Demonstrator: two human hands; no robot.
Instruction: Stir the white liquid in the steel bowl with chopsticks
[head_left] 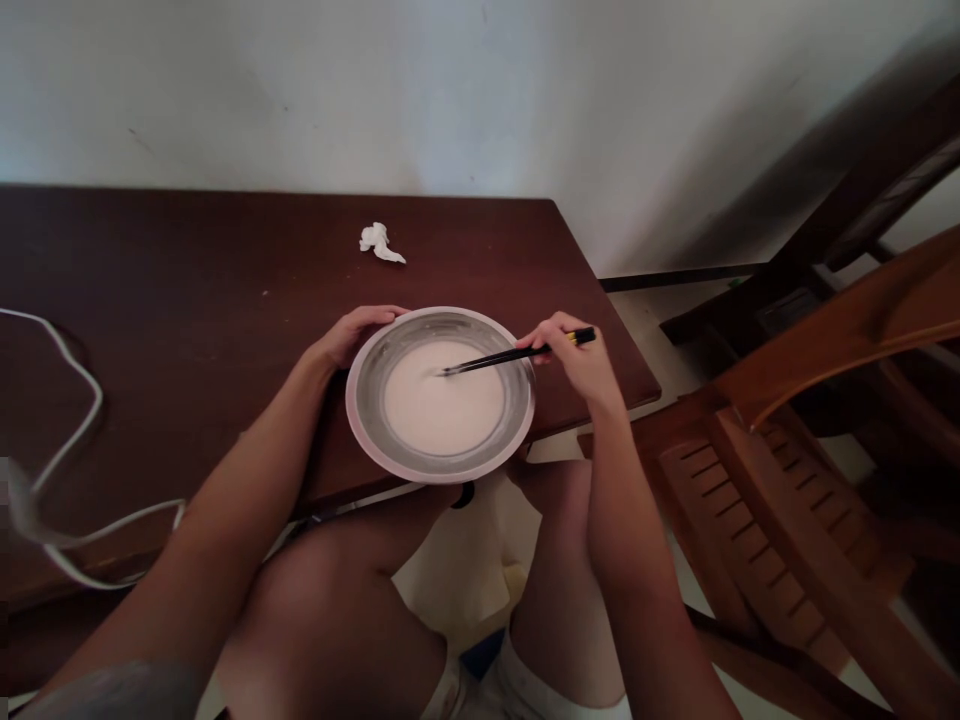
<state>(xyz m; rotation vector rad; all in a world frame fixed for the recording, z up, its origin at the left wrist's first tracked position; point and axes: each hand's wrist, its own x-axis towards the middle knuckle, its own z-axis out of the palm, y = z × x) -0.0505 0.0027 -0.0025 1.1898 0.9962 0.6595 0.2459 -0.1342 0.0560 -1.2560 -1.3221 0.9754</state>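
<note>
A metal bowl with a pale pink rim sits at the near edge of the dark wooden table. It holds a smooth white liquid. My left hand curls over the bowl's far left rim and holds it. My right hand is closed on a pair of black chopsticks with yellow-banded tops. Their tips dip into the white liquid near the bowl's middle.
A crumpled white tissue lies near the table's far edge. A white cable loops across the table's left side. Wooden chairs stand to the right. My knees are under the table's near edge.
</note>
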